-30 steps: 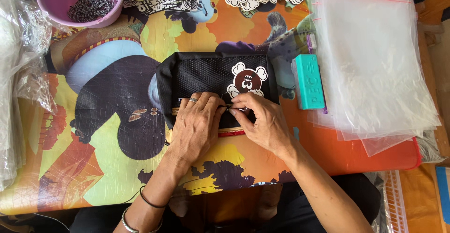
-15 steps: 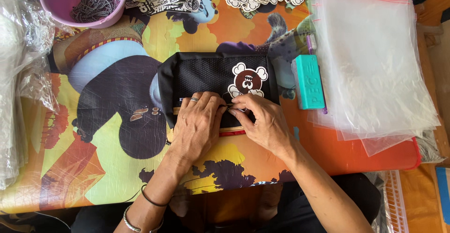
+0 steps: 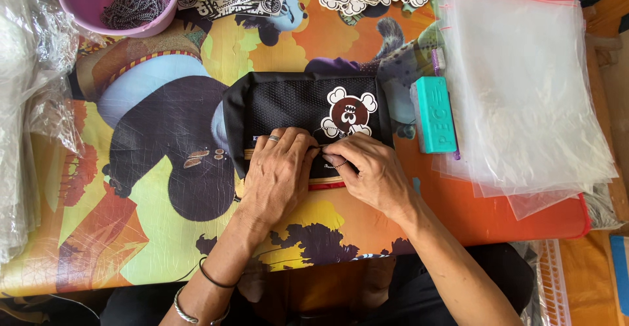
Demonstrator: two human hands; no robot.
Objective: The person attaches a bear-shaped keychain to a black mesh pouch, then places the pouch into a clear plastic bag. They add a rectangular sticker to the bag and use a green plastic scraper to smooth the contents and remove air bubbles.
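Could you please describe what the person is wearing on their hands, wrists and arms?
Both forearms are bare, with no sleeves in view. The left hand has a silver ring on one finger; its wrist carries a thin black band and, further up the arm, a silver metal bracelet. The right hand shows no ring that I can make out, and its wrist is bare.

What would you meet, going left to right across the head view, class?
Crumpled clear plastic → pink bowl → left hand → right hand → teal box → stack of clear bags.
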